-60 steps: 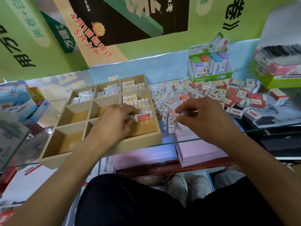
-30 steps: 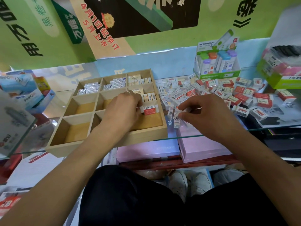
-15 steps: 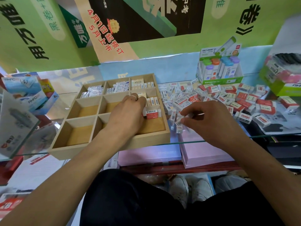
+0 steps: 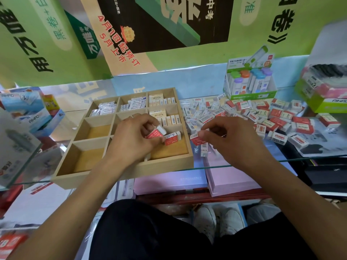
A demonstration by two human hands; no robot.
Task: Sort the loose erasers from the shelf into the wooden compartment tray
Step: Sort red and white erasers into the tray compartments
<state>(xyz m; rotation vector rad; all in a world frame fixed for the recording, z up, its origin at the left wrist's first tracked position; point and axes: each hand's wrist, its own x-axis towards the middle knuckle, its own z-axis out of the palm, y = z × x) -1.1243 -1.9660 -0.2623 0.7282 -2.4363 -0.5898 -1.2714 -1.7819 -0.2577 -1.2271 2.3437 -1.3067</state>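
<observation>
The wooden compartment tray (image 4: 122, 175) sits on the glass shelf, left of centre. Its back row holds rows of small erasers; the left compartments show bare wood. My left hand (image 4: 131, 137) hovers over the tray's near-right compartment, pinching a red-sleeved eraser (image 4: 155, 133). Another red-sleeved eraser (image 4: 172, 138) lies in that compartment beside it. My right hand (image 4: 229, 139) is just right of the tray and grips a red-sleeved eraser (image 4: 197, 140) between thumb and fingers. A pile of loose erasers (image 4: 262, 117) spreads across the shelf to the right.
A green-and-white display box of capped tubes (image 4: 249, 85) stands behind the pile. A green box (image 4: 324, 94) sits at far right, blue boxes (image 4: 28, 109) at far left. The glass shelf edge (image 4: 244, 165) runs just below my hands, with pink boxes (image 4: 229, 179) underneath.
My left hand has lifted and turned, now showing a red-sleeved eraser in its fingers. My right hand has picked a red eraser from the pile edge and moved it toward the tray.
</observation>
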